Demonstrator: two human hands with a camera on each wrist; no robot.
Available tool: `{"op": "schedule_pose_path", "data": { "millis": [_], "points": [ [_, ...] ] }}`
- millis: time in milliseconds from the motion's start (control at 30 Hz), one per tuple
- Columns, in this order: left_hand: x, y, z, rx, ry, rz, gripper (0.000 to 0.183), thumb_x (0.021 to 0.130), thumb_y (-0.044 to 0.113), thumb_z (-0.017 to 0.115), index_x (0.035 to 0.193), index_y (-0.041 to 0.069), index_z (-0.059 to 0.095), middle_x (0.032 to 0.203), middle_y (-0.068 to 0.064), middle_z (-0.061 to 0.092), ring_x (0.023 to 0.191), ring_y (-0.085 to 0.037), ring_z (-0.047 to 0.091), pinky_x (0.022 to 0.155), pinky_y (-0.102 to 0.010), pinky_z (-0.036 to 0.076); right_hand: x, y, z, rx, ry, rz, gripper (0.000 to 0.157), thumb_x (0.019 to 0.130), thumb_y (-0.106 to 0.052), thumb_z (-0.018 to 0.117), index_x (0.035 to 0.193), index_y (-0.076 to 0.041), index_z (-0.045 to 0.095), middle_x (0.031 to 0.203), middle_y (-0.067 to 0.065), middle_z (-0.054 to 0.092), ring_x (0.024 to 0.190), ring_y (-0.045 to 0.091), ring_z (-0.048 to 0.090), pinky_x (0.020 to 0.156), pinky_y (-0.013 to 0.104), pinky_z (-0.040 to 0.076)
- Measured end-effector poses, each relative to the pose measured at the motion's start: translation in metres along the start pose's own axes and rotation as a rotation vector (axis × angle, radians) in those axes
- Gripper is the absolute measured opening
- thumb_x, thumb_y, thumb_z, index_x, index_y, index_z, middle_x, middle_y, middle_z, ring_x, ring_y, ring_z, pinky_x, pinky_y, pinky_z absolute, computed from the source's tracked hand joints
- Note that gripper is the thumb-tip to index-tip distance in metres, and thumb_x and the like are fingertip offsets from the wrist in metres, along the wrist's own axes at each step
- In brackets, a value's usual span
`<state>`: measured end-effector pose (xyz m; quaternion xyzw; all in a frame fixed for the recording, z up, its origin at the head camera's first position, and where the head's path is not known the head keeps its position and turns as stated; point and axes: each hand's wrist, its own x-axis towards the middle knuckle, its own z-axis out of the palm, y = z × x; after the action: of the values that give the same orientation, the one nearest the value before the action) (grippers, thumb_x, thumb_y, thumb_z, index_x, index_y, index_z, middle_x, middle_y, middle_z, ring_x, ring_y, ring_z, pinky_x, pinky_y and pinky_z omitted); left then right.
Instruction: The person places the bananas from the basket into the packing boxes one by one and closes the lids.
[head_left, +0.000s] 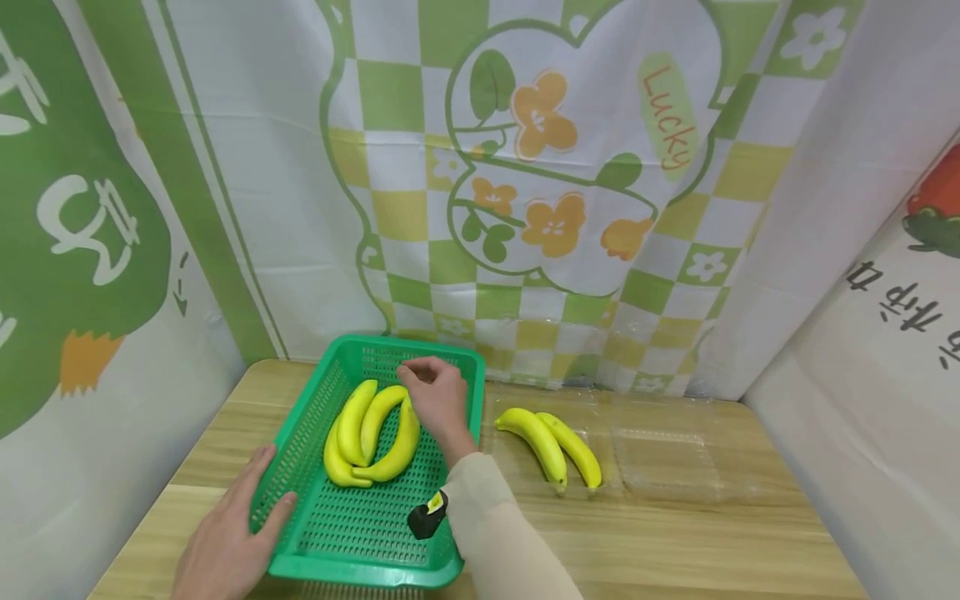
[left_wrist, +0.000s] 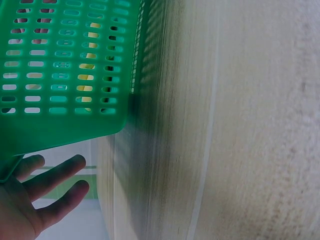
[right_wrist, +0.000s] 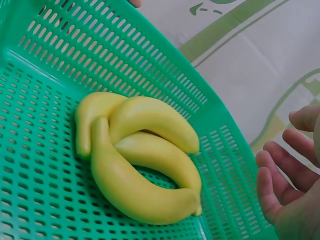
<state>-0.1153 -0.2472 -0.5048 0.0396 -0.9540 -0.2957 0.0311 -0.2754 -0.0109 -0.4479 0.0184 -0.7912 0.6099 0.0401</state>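
Several yellow bananas [head_left: 389, 450] lie close together in a green perforated plastic basket [head_left: 470, 367]; the right wrist view shows the bananas [right_wrist: 145, 190] overlapping against the basket wall. My left hand [head_left: 234, 521] rests at the basket's left rim, its thumb over the edge. In the left wrist view, the fingers of my left hand [left_wrist: 45, 195] are spread beyond the basket's outer wall [left_wrist: 65, 120]. Above the basket's far right part is my right hand [head_left: 438, 398], its fingers loosely bent. Nothing is between the fingers of my right hand [right_wrist: 290, 185].
Right of the basket, two bananas [head_left: 551, 442] lie in a clear plastic container [head_left: 600, 417]. Another clear section [head_left: 663, 458] is farther right. The wooden table [head_left: 675, 550] meets a printed curtain [head_left: 465, 250] at the back.
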Motion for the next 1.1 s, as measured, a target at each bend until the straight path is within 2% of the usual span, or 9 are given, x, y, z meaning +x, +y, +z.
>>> {"op": "schedule_pose_path", "data": {
  "millis": [400, 633, 1100],
  "points": [
    [0.002, 0.002, 0.005, -0.006, -0.017, 0.001, 0.080, 0.111, 0.052, 0.046, 0.173, 0.021, 0.005, 0.174, -0.029, 0.021, 0.146, -0.066, 0.034, 0.106, -0.084, 0.037, -0.008, 0.014, 0.010, 0.037, 0.000, 0.031, 0.015, 0.099, -0.031, 0.076, 0.107, -0.019, 0.080, 0.101, -0.004, 0.079, 0.091, 0.006, 0.069, 0.081, 0.028, 0.059],
    [0.003, 0.001, 0.003, -0.001, -0.010, -0.001, 0.080, 0.112, 0.052, 0.046, 0.173, 0.020, 0.005, 0.173, -0.030, 0.021, 0.144, -0.068, 0.034, 0.104, -0.085, 0.038, -0.007, 0.020, 0.010, 0.043, -0.012, 0.063, 0.015, 0.098, -0.032, 0.077, 0.106, -0.020, 0.080, 0.102, -0.005, 0.078, 0.090, 0.006, 0.068, 0.077, 0.027, 0.059],
    [0.004, -0.003, 0.000, 0.010, -0.034, -0.028, 0.080, 0.111, 0.053, 0.044, 0.173, 0.021, 0.004, 0.173, -0.029, 0.020, 0.143, -0.068, 0.036, 0.102, -0.083, 0.042, -0.007, 0.031, 0.013, -0.070, -0.043, 0.091, 0.026, 0.100, -0.031, 0.076, 0.118, -0.014, 0.079, 0.108, -0.004, 0.077, 0.097, 0.013, 0.070, 0.083, 0.036, 0.062]
  ]
}}
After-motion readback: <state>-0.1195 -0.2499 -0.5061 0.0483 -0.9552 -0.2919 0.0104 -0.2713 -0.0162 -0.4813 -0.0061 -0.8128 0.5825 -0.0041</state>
